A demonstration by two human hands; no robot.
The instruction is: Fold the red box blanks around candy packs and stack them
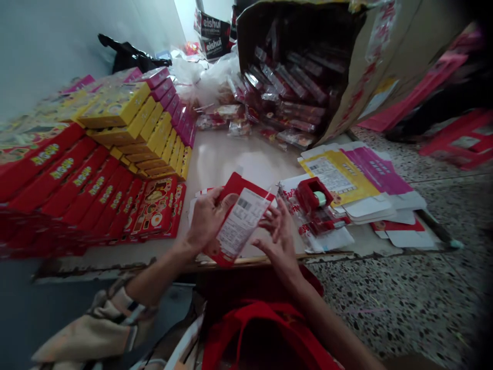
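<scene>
A red cardboard box (243,222) with a white printed label is tilted above the table's front edge. My left hand (206,218) grips it along its left side, thumb on the face. Beside its right edge is my right hand (278,234), fingers spread and partly curled; some fingertips lie close to the box, and I cannot tell whether they touch it. Beyond my right hand lies a red tape dispenser (314,198) with a pale roll, on plastic packaging (327,241). A few flat white pieces (194,205) show partly behind my left hand.
Stacked red boxes (77,185), yellow boxes (127,123) and magenta boxes (177,103) fill the left side. A large carton (370,67) lies open at the back, with wrapped packets (285,87) spilling out. Flattened yellow and magenta cartons (346,174) lie at right. A red bag (265,329) is below the edge.
</scene>
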